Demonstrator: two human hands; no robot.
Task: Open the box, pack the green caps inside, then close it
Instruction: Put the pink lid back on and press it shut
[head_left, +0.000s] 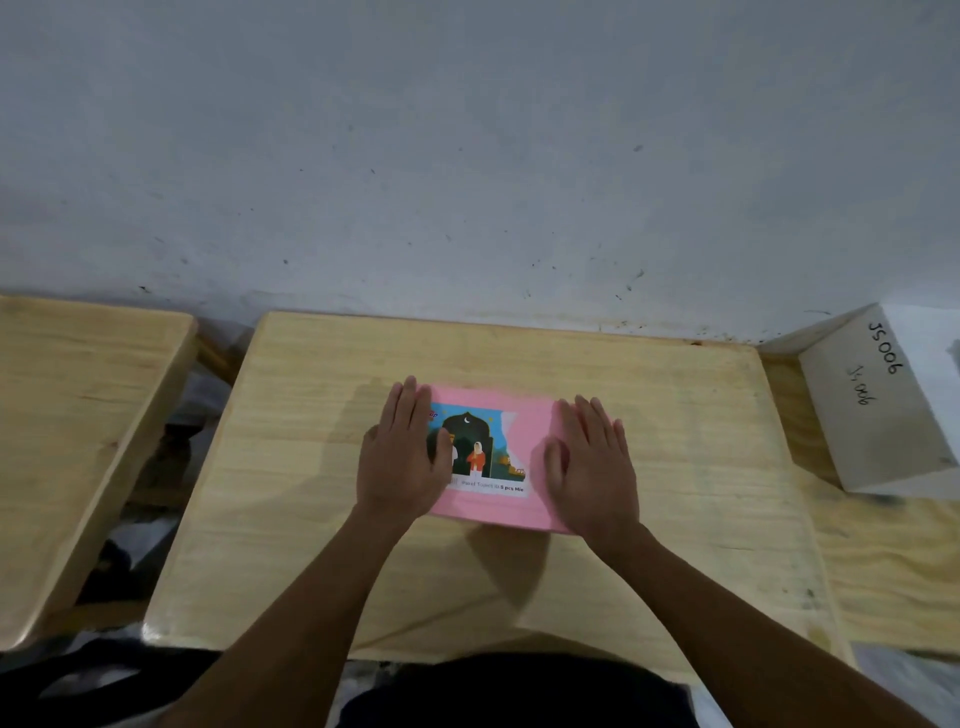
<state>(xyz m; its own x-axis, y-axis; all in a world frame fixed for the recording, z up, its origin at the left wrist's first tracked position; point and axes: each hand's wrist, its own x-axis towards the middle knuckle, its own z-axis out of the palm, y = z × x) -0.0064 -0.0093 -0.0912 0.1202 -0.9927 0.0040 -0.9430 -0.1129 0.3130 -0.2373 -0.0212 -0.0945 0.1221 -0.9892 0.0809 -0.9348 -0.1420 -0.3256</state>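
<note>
A flat pink box (530, 441) with a colourful printed label on its lid lies in the middle of the wooden table (311, 467). The lid is down. My left hand (402, 452) lies flat on the box's left edge, fingers straight and together. My right hand (592, 460) lies flat on the box's right edge in the same way. Neither hand grips anything. No green caps are in view.
A white block (872, 410) with handwritten marks stands at the right edge, on another wooden surface. A second wooden table (67, 415) is at the left, across a gap. A grey wall (467, 156) runs behind the tables.
</note>
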